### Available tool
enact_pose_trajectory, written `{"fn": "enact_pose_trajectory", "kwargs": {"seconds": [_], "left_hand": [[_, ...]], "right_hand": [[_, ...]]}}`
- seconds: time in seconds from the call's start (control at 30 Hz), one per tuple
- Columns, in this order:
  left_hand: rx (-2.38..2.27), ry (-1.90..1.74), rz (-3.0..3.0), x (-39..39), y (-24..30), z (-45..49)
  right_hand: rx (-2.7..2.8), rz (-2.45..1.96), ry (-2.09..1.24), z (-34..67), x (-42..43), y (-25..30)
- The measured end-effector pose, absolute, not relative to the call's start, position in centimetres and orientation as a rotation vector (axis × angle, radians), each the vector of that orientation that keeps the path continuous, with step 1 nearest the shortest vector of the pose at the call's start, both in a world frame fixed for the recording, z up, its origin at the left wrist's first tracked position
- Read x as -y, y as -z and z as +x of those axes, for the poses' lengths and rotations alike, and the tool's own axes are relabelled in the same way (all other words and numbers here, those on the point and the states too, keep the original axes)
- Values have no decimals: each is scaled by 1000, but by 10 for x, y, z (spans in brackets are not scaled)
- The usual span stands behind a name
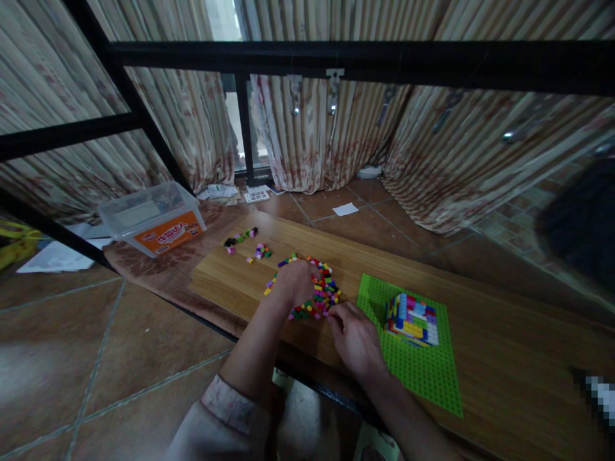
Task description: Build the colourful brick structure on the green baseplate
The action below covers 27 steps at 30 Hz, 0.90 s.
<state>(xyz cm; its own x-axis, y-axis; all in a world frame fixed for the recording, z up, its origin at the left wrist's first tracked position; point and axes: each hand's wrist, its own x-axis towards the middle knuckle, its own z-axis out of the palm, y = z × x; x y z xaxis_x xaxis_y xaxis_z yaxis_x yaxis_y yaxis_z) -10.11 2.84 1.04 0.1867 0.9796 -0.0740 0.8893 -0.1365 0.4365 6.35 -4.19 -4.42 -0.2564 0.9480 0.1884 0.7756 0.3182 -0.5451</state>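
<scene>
A pile of small coloured bricks [323, 288] lies in the middle of a wooden table [504, 358]. My left hand [296, 282] rests on top of the pile, fingers curled down into the bricks. My right hand [356, 338] sits at the pile's near right edge, its fingers bent and pinched at the bricks; what they hold is too small to make out. To the right lies a green baseplate [423, 371] with a multicoloured brick block [412, 318] built on it. Two smaller clusters of loose bricks [241, 238] lie further left.
A clear plastic box with an orange label [152, 218] stands on the mat at the table's far left. Black frame bars [336, 61] cross overhead. Striped curtains hang behind, with papers scattered on the tiled floor. A dark blurred shape [583, 221] is at the right.
</scene>
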Motion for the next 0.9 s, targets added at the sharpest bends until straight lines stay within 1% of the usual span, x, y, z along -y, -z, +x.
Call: {"fn": "enact_pose_trajectory", "kwargs": {"seconds": [0.07,0.13,0.5,0.6,0.7,0.77,0.9], "left_hand": [[-1756,-206,2158,-29,-6,-99],[-1760,-169,2177,-30,-2,-98],[-1755,-150,2221,-27,-10,-95],[-1644,-314,2204,-25,-11,-97],[-1288,-588,1969,-20,-14,-93],[-1103,-642,1748,-15,-18,-86],[-1012,-662,1540,-8,-26,-68]], "right_hand": [[2095,-1507,-488,66,43,42],[2089,-1499,-494,68,44,40],[2012,-1492,-531,83,45,33],[1876,-1460,-585,84,44,27],[1630,-1410,-701,84,40,20],[1457,-1341,-785,84,37,16],[1286,-1200,-879,86,31,11]]}}
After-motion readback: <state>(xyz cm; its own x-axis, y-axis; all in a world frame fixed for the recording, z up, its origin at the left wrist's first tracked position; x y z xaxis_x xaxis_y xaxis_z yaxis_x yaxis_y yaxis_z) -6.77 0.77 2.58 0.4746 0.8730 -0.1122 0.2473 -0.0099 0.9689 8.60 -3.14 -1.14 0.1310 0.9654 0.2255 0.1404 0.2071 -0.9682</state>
